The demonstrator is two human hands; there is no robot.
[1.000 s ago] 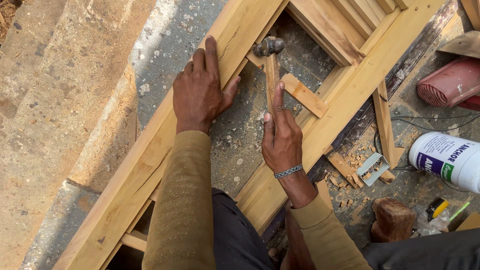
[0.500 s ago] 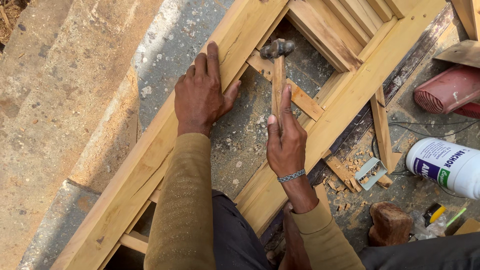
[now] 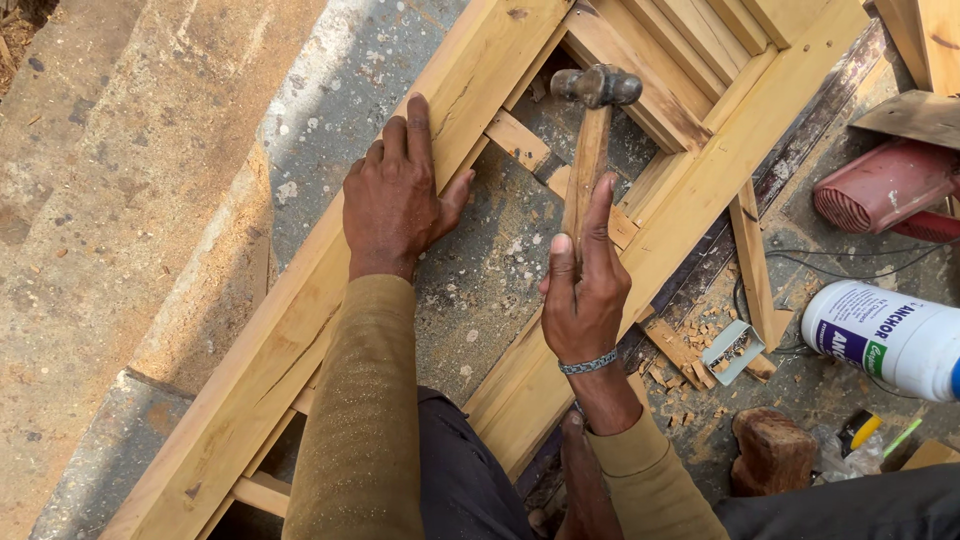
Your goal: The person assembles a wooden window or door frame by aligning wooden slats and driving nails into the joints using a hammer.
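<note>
A long wooden frame (image 3: 300,300) lies diagonally on the concrete ground. My left hand (image 3: 397,195) rests flat on its left rail, fingers spread and thumb over the inner edge. My right hand (image 3: 585,285) grips the wooden handle of a hammer (image 3: 590,130), index finger stretched along the handle. The metal hammer head hangs above a short wooden cross piece (image 3: 545,165) that spans the gap between the two rails. The hammer head is not touching the wood.
A white plastic bottle (image 3: 885,335) lies at the right, next to a red power tool (image 3: 885,185) with a cable. Wood chips, a small metal box (image 3: 733,350) and a brown block (image 3: 770,450) lie near my right arm. A concrete step runs along the left.
The hammer has risen slightly and the view has shifted a little. My left hand stays on the rail.
</note>
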